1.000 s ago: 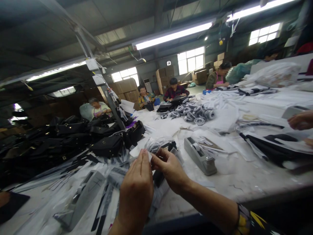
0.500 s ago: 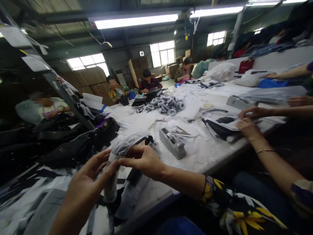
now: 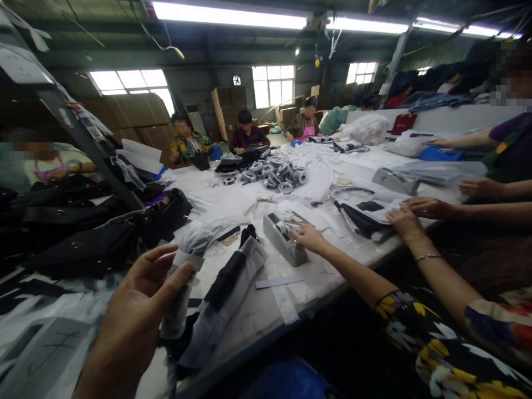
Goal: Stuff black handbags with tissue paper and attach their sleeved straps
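Note:
My left hand [image 3: 137, 310] grips a dark bag strap [image 3: 178, 302] wrapped in white paper and clear film, its thumb on the near side and fingers behind. The wrapped strap curves up and away to the right over the table. My right hand [image 3: 311, 239] reaches out to the grey tape dispenser [image 3: 285, 244], fingertips beside its tape roll; whether they touch tape is too small to tell. Between my hands lies a black part with white wrapping [image 3: 226, 280], slanting across the table edge.
Black bags [image 3: 83, 244] pile up at left, by a slanted metal post [image 3: 100, 160]. A second grey dispenser [image 3: 45, 354] lies at lower left. Wrapped rings [image 3: 274, 174] heap mid-table. At right, a co-worker's hands [image 3: 409, 221] rest on a black-and-white piece; other people sit around the table.
My right hand has let go of the wrapped strap and moved right to the tape dispenser. My left hand keeps hold and has shifted slightly left. The view has turned a little.

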Motion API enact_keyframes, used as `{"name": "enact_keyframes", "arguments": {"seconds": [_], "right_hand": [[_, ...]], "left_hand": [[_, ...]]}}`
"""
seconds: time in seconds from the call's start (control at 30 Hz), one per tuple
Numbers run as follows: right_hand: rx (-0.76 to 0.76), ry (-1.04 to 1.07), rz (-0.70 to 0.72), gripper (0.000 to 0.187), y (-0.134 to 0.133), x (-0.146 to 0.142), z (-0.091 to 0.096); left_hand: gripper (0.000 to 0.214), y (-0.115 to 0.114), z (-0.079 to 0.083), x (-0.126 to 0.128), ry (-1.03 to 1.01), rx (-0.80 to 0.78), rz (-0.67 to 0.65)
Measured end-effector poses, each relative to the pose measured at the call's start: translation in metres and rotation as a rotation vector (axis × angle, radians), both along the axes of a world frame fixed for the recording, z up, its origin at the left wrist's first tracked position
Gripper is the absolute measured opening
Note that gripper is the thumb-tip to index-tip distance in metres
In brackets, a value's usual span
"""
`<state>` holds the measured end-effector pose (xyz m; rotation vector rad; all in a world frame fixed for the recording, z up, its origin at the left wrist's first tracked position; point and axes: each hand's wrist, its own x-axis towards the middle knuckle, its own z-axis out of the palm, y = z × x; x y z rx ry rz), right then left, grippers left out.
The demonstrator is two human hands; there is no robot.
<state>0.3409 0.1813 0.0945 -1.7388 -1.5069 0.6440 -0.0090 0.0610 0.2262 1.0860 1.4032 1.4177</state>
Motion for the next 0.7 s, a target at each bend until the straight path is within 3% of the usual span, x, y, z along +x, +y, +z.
{"name": "enact_keyframes", "arguments": {"seconds": [0.17, 0.33, 0.43, 0.6, 0.7], "right_hand": [[-0.040, 0.211, 0.018, 0.039, -0.009, -0.001, 0.003], [0.035, 0.408, 0.013, 0.046, -0.041, 0.001, 0.012], [-0.012, 0.503, -0.002, 0.051, -0.061, 0.002, 0.001], [-0.101, 0.590, -0.088, 0.047, -0.076, 0.004, -0.034], [-0.086, 0.607, -0.096, 0.046, -0.081, 0.001, -0.036]], "left_hand": [[0.055, 0.000, 0.000, -0.001, -0.001, -0.004, 0.005], [0.057, 0.000, -0.002, -0.003, -0.005, -0.033, 0.009], [0.058, 0.000, -0.003, -0.002, -0.009, -0.011, 0.021], [0.059, 0.002, -0.007, -0.005, 0.016, -0.016, 0.013], [0.058, 0.004, -0.008, -0.007, -0.002, -0.023, 0.012]]}}
